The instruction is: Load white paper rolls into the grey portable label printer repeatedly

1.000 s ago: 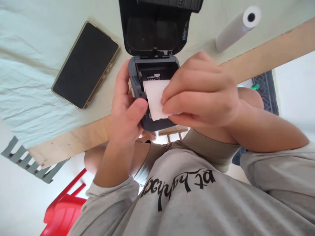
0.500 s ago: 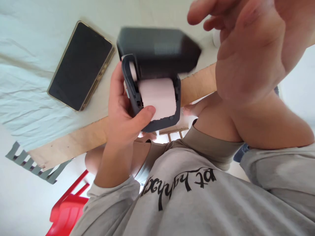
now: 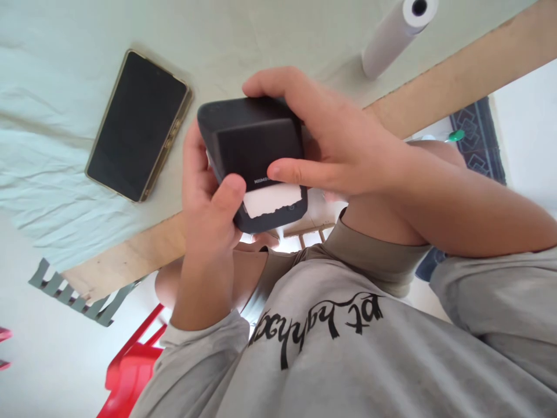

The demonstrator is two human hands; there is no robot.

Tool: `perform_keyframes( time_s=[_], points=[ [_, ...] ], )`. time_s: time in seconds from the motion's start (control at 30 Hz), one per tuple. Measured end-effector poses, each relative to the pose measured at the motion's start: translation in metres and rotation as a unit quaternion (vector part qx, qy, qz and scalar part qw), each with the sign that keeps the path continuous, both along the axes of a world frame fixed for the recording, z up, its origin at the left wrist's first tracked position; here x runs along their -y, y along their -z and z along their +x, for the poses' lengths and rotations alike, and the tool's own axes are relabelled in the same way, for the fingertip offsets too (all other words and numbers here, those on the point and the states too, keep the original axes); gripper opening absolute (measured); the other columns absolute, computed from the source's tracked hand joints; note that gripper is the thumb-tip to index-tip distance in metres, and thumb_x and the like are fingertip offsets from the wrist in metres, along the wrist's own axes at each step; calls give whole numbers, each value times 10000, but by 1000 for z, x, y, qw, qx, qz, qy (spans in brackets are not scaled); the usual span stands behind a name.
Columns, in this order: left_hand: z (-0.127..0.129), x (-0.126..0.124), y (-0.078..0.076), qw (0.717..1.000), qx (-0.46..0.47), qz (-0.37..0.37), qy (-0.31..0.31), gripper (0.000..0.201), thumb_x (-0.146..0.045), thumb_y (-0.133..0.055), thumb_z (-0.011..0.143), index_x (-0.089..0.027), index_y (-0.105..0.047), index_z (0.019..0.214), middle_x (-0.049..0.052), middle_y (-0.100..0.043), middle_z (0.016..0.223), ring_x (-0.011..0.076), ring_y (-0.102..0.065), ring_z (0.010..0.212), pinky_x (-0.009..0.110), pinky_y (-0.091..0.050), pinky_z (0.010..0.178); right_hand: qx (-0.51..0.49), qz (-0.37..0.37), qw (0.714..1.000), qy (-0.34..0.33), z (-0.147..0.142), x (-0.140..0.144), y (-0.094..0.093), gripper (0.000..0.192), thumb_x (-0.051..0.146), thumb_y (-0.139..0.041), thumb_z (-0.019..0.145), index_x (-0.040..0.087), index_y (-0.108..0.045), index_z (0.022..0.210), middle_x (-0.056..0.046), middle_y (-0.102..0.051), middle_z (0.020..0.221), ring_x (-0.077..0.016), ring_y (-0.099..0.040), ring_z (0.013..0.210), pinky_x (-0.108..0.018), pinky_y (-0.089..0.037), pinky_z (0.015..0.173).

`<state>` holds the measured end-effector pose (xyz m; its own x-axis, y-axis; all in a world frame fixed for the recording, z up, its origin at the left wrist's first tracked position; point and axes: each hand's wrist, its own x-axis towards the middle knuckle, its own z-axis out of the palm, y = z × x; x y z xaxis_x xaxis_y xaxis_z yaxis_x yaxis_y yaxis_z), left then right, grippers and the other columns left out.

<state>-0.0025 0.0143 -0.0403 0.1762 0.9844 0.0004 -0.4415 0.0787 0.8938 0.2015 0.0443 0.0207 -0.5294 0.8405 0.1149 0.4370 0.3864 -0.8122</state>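
The left fingers (image 3: 194, 165) are wrapped round the side of a small black printer (image 3: 250, 159), with the thumb laid on its front edge beside the paper (image 3: 270, 200), so the left hand (image 3: 209, 215) grips the body firmly and seems to steady it. The right fingers (image 3: 287, 96) are curled over the lid from above, the index stretched along the lid's front edge, so the right hand (image 3: 343, 145) is closed on the printer too, apparently pressing the lid shut. The printer is held in the air just above the near edge of the surface (image 3: 278, 35), close to the chest. Its paper slot faces the person, a torn white strip sticking out toward the body; its long axis appears to run front to back. A phone (image 3: 138, 125) lies flat to the left, a paper roll (image 3: 391, 32) farther back on the right.
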Motion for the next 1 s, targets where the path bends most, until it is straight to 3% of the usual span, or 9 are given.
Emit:
perform_keyframes(
  time_s=[0.1, 0.2, 0.37, 0.6, 0.77, 0.9, 1.0],
  points=[
    [4, -3, 3, 998, 8, 62, -8, 580, -540, -730, 880, -245, -599, 1362, 51, -704, 1256, 220, -716, 1151, 448, -550, 1204, 13, -6, 1000, 10, -1, 0, 3, 653, 529, -566, 939, 174, -461, 1477, -18, -576, 1493, -97, -580, 1324, -231, -503, 1127],
    [10, -2, -9, 998, 36, 46, 1, 460, -478, -654, 946, -193, -616, 1305, 55, -722, 1215, 216, -690, 1190, 433, -481, 1268, 13, 7, 1000, 15, 0, -1, 7, 636, 582, -564, 930, 233, -474, 1454, 12, -570, 1507, -98, -582, 1339, -224, -506, 1145],
    [13, -3, -24, 998, 67, -2, -18, 314, -367, -532, 1042, -136, -606, 1240, 51, -708, 1135, 201, -657, 1225, 390, -476, 1249, 14, 101, 995, -4, 6, 0, 6, 649, 576, -415, 1023, 114, -446, 1479, -20, -567, 1506, -78, -555, 1383, -233, -466, 1204],
    [2, -13, -5, 996, 50, 78, -6, 335, -400, -531, 1035, -159, -673, 1218, 42, -709, 1182, 173, -664, 1162, 297, -541, 1119, -34, 127, 991, 9, 10, 6, -1, 471, 403, -440, 1058, 115, -520, 1422, -46, -583, 1489, -85, -533, 1437, -209, -515, 1174],
    [2, -11, -15, 997, 58, 41, -39, 431, -201, -201, 1087, -122, -587, 1263, 99, -651, 1238, 201, -649, 1214, 394, -479, 1207, 10, 153, 988, -24, 8, 3, 2, 528, 475, -482, 1012, 183, -514, 1451, 3, -575, 1512, -103, -461, 1522, -258, -407, 1275],
    [6, -6, -21, 995, 57, 31, -76, 396, -159, -224, 1076, -129, -571, 1264, 81, -644, 1216, 203, -644, 1208, 351, -468, 1182, 12, 131, 991, -30, 7, 3, 0, 487, 517, -482, 1014, 339, -536, 1464, 59, -546, 1553, -109, -442, 1548, -259, -474, 1226],
    [6, -5, -19, 994, 53, 37, -85, 377, -122, -273, 1059, -159, -592, 1258, 47, -687, 1173, 177, -656, 1145, 302, -498, 1107, 22, 146, 988, -45, 8, 3, -1, 518, 517, -503, 1017, 320, -513, 1496, 38, -526, 1582, -132, -424, 1573, -283, -508, 1225]
  ],
)
